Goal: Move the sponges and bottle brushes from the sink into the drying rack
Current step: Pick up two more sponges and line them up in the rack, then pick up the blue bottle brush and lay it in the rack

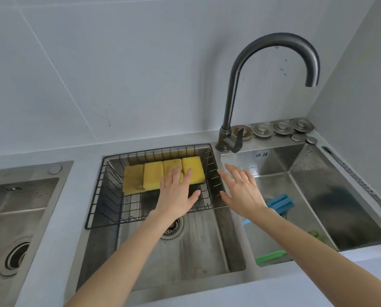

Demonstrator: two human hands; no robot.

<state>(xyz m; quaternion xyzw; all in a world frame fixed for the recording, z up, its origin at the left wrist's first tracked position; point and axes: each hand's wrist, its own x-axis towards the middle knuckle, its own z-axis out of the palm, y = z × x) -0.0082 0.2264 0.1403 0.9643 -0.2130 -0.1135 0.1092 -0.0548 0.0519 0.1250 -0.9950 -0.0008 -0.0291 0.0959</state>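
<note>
1. Far left there's a separate steel basin (19, 209) with its own drain, nothing in it that I can see.
2. The black wire drying rack (109, 187) sits across the back half of the middle sink (207, 244), hanging on its rim. Four yellow sponges (154, 176) lie side by side along the rack's back edge, touching each other.
3. Your left hand (176, 193) is flat, palm down, fingers spread wide, holding nothing. Its fingertips overlap the front edge of the two right-hand sponges; can't tell if they're actually pressing on them or just above.
4. Your right hand (240, 191) is wide too, fingers splayed and empty, over the divider between the rack's right edge and the right sink (340, 196).
5. The dark gooseneck faucet (262, 63) stands at the back of that divider, spout pointing over the right sink.
6. In the right sink, near its left wall, the blue bottle brush (281, 203) is partly hidden behind your right wrist. The green bottle brush (271, 255) lies toward the front left corner, with more green poking out just past your forearm.
7. A row of round metal plugs (280, 127) lines the back ledge of the right sink.
</note>
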